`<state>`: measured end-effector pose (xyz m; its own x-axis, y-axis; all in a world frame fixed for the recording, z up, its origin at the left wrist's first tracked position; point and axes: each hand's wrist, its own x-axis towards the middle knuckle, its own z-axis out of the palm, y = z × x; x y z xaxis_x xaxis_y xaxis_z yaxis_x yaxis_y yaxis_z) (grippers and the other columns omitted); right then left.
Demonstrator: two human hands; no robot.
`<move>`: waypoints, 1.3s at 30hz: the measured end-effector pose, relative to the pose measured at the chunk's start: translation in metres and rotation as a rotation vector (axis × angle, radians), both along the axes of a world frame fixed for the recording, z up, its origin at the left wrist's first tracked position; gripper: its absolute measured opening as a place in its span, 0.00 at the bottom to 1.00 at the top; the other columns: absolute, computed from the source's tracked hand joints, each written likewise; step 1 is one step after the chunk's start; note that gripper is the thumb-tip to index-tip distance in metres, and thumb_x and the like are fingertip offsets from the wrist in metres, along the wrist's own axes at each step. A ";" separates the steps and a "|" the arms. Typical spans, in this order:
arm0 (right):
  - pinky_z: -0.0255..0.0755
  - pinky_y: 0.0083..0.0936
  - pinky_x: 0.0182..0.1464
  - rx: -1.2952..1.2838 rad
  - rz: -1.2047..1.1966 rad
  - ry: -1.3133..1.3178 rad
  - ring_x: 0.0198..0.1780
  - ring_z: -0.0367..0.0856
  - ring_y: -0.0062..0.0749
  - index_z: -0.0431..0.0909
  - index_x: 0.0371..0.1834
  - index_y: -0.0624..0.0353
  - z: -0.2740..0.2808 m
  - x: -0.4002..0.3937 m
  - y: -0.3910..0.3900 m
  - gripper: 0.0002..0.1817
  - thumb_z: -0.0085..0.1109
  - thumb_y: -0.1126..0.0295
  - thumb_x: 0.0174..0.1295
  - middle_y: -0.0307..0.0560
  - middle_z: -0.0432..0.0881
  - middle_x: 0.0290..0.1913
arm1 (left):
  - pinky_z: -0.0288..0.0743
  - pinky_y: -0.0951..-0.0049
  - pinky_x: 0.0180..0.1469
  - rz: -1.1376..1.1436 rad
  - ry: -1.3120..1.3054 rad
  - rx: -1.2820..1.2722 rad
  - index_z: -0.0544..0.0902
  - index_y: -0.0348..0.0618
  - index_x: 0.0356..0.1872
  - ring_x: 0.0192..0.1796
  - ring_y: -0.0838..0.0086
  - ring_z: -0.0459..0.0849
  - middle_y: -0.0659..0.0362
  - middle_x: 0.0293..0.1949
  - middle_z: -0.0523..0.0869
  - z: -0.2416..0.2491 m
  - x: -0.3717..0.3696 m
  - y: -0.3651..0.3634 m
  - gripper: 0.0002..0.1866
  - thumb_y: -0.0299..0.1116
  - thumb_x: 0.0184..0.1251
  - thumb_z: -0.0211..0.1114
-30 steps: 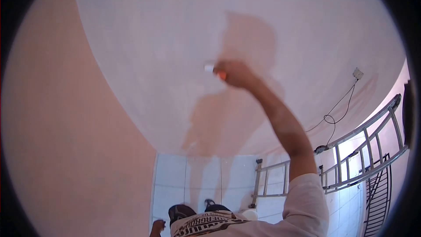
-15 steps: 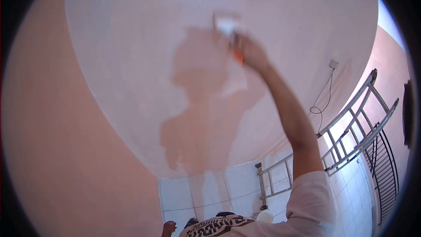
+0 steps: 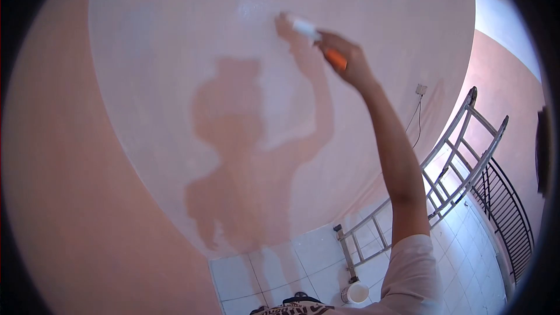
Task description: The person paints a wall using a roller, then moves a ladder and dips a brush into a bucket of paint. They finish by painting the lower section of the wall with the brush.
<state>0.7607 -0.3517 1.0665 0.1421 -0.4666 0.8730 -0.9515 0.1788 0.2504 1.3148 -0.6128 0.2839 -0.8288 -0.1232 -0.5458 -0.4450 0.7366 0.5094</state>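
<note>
My right hand (image 3: pixel 344 58) is raised at the upper middle, closed round the orange handle of a flat tool (image 3: pixel 303 26) with a pale, blurred head. That head is at or close to the pinkish-white wall (image 3: pixel 361 128); whether it touches cannot be made out. Left of it, a wet, shiny patch (image 3: pixel 254 9) shows on the wall. A shadow of my body and raised arm falls across the wall. My left hand is out of view.
A metal ladder (image 3: pixel 376 230) leans across the right side. Beside its foot, a white bucket (image 3: pixel 354 293) stands on the tiled floor (image 3: pixel 318 251). A wall socket (image 3: pixel 421 89) with a hanging cable is at right, and a black railing (image 3: pixel 507 216) lies beyond the ladder.
The view has shifted, and the tool's head has turned to point up and left. My left hand has gone out of view at the bottom. More of the bucket shows.
</note>
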 end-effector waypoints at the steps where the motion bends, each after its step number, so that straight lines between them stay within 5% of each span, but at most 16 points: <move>1: 0.80 0.33 0.51 -0.027 -0.060 0.154 0.49 0.85 0.45 0.83 0.46 0.59 0.033 0.005 -0.002 0.09 0.61 0.77 0.63 0.51 0.84 0.53 | 0.80 0.58 0.42 0.035 -0.003 0.006 0.81 0.43 0.33 0.40 0.56 0.84 0.52 0.36 0.85 -0.004 -0.008 -0.004 0.16 0.45 0.54 0.69; 8: 0.79 0.35 0.50 -0.065 -0.191 0.300 0.48 0.84 0.44 0.83 0.46 0.52 0.178 -0.012 -0.014 0.10 0.63 0.74 0.61 0.42 0.85 0.52 | 0.80 0.57 0.43 0.227 -0.013 0.056 0.81 0.43 0.33 0.41 0.56 0.84 0.52 0.36 0.85 -0.004 -0.058 -0.011 0.16 0.45 0.54 0.69; 15: 0.79 0.33 0.50 -0.154 -0.248 0.273 0.47 0.84 0.43 0.82 0.44 0.54 0.212 -0.060 -0.014 0.09 0.63 0.74 0.61 0.42 0.86 0.48 | 0.80 0.57 0.43 0.261 -0.002 0.053 0.81 0.43 0.33 0.41 0.56 0.84 0.52 0.36 0.85 0.003 -0.099 -0.001 0.16 0.45 0.54 0.69; 18: 0.78 0.33 0.51 -0.010 -0.259 0.357 0.48 0.83 0.45 0.83 0.43 0.55 0.157 -0.091 -0.012 0.11 0.62 0.77 0.57 0.45 0.85 0.47 | 0.80 0.57 0.43 0.262 -0.008 0.059 0.81 0.43 0.33 0.41 0.56 0.84 0.52 0.36 0.85 0.004 -0.111 0.006 0.16 0.45 0.54 0.69; 22: 0.79 0.37 0.55 0.350 -0.230 0.325 0.54 0.82 0.40 0.85 0.44 0.48 -0.016 -0.075 0.018 0.09 0.62 0.70 0.61 0.47 0.84 0.52 | 0.80 0.57 0.43 0.238 -0.023 0.057 0.81 0.43 0.33 0.41 0.56 0.84 0.52 0.36 0.85 -0.001 -0.128 0.017 0.16 0.45 0.54 0.69; 24: 0.78 0.36 0.57 0.517 -0.195 0.108 0.57 0.81 0.38 0.85 0.45 0.46 -0.051 -0.048 0.036 0.10 0.63 0.71 0.61 0.47 0.83 0.53 | 0.80 0.57 0.43 0.226 -0.045 0.030 0.81 0.43 0.33 0.41 0.56 0.84 0.52 0.36 0.85 0.000 -0.134 0.025 0.16 0.45 0.54 0.69; 28: 0.77 0.37 0.57 0.374 -0.087 0.180 0.57 0.81 0.42 0.84 0.45 0.53 0.009 -0.056 0.050 0.12 0.64 0.73 0.58 0.50 0.83 0.53 | 0.80 0.57 0.44 0.179 -0.048 -0.023 0.81 0.43 0.33 0.42 0.56 0.84 0.52 0.36 0.85 0.007 -0.155 0.021 0.16 0.45 0.54 0.69; 29: 0.77 0.35 0.57 0.263 -0.075 0.230 0.56 0.81 0.46 0.81 0.40 0.59 0.041 -0.064 0.050 0.11 0.63 0.81 0.53 0.51 0.84 0.48 | 0.80 0.57 0.44 0.154 -0.026 -0.028 0.81 0.43 0.33 0.42 0.56 0.84 0.52 0.37 0.85 0.008 -0.163 0.014 0.16 0.45 0.54 0.69; 32: 0.77 0.37 0.53 -0.003 -0.046 0.395 0.49 0.82 0.47 0.82 0.49 0.54 0.157 -0.092 0.041 0.15 0.61 0.74 0.56 0.47 0.84 0.49 | 0.80 0.57 0.44 0.173 -0.001 -0.061 0.81 0.43 0.33 0.42 0.56 0.84 0.53 0.37 0.85 0.014 -0.171 0.010 0.16 0.45 0.54 0.69; 35: 0.77 0.35 0.53 -0.150 -0.124 0.425 0.51 0.83 0.46 0.83 0.46 0.56 0.242 -0.096 0.030 0.12 0.61 0.79 0.58 0.46 0.84 0.51 | 0.80 0.57 0.44 0.188 0.010 -0.074 0.81 0.43 0.33 0.42 0.56 0.84 0.53 0.37 0.85 0.018 -0.173 0.017 0.16 0.45 0.54 0.69; 39: 0.79 0.35 0.52 -0.071 -0.312 0.271 0.51 0.83 0.44 0.82 0.44 0.61 0.254 -0.077 0.016 0.08 0.62 0.73 0.62 0.53 0.83 0.53 | 0.80 0.57 0.44 0.201 0.014 -0.067 0.81 0.43 0.33 0.42 0.56 0.84 0.53 0.37 0.85 0.010 -0.159 0.027 0.16 0.45 0.55 0.69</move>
<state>0.6839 -0.3361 1.3210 0.2322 -0.4639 0.8549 -0.7505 0.4736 0.4609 1.1561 -0.5858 0.2941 -0.7915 -0.3226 -0.5191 -0.5795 0.6661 0.4696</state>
